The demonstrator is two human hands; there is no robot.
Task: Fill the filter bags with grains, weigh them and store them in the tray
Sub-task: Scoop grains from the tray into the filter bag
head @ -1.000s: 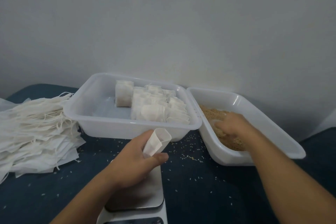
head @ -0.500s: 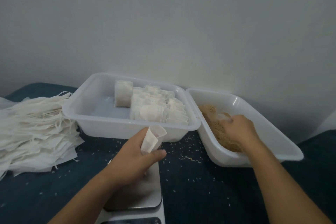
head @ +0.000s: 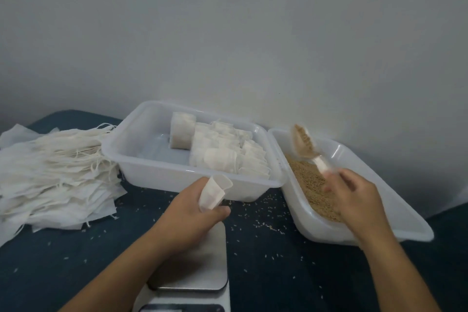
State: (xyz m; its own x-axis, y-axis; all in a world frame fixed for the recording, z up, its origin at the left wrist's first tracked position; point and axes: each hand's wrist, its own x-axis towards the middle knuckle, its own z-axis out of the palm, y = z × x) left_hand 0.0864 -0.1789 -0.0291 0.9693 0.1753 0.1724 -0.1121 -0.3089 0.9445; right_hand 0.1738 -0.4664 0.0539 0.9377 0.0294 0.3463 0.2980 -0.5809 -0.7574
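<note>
Lifted clear of the grains point(head: 307, 181) since half a second ago, a loaded clear scoop point(head: 305, 143), blurred with motion, held up by its handle in the right hand point(head: 354, 199) above the right-hand tub point(head: 395, 220); fingers curled round the handle, forearm reaching in from the lower right. Heaped along the tub's near-left side, brown grains. Packed in rows at the right half of the white tray point(head: 152, 170), just left of the tub and touching it at the rim, filled filter bags point(head: 228, 157), one standing apart at the back. Pinched open-mouthed between thumb and fingers of the left hand point(head: 192, 213), an empty filter bag point(head: 214, 191), poised over the steel scale point(head: 192, 268) in front of the tray. Stacked at far left on the dark blue cloth point(head: 278, 273), flat unfilled bags point(head: 50, 175) with trailing strings; loose grains scattered between
</note>
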